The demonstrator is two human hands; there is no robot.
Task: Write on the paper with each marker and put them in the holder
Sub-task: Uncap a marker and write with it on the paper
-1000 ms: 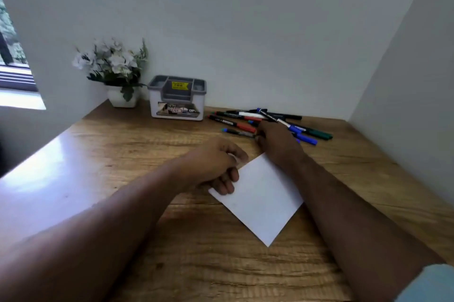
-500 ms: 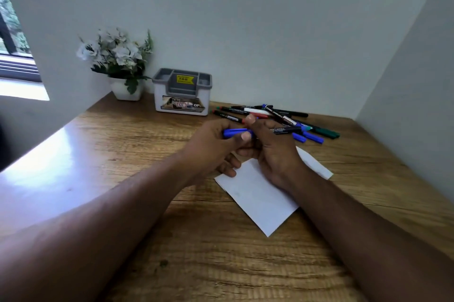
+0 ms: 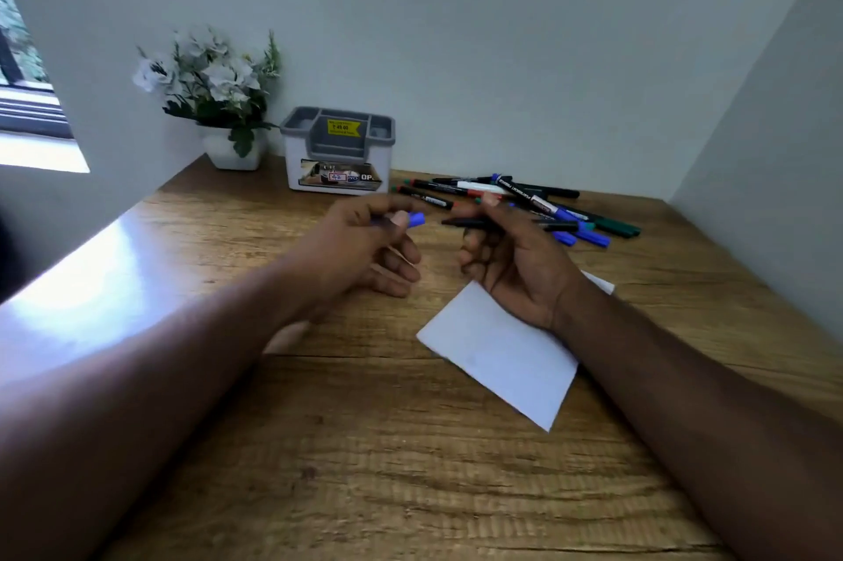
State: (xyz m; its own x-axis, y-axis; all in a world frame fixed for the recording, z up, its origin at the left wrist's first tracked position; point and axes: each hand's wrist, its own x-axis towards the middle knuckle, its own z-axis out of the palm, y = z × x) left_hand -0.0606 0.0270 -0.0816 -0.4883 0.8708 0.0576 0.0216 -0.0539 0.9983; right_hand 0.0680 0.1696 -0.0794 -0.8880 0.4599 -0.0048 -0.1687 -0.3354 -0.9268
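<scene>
The left hand (image 3: pixel 365 236) pinches a blue cap (image 3: pixel 416 219) between thumb and forefinger at centre frame; the other fingers hang loosely curled. The right hand (image 3: pixel 511 259) has its grip closed round an uncapped marker (image 3: pixel 483 223), dark-bodied, lying roughly level with its tip pointing toward the left of the frame. The 2 hands are apart, with a clear gap between cap and tip.

The paper (image 3: pixel 497 350) lies flat on the surface (image 3: pixel 365 469) in the lower right centre, partly under the right wrist. The holder (image 3: pixel 337 150) stands against the back wall at upper centre, beside a flower pot (image 3: pixel 230 150). The remaining markers (image 3: pixel 524 195) lie in a loose pile right of the holder, behind the right hand.

Hazards, as a judgement:
1. The exposed tip may mark the left fingers or the surface if the marker is lowered off the sheet.
2. The paper is unsecured; writing pressure or wrist drag may slide it. The left hand is occupied by the cap.
3. The right forearm may sweep the pile on any backward reach.

Clearance: the sheet's lower corner has open wood on all sides. The right wall closes in at the right of the frame. The path to the holder is open on the left side.
</scene>
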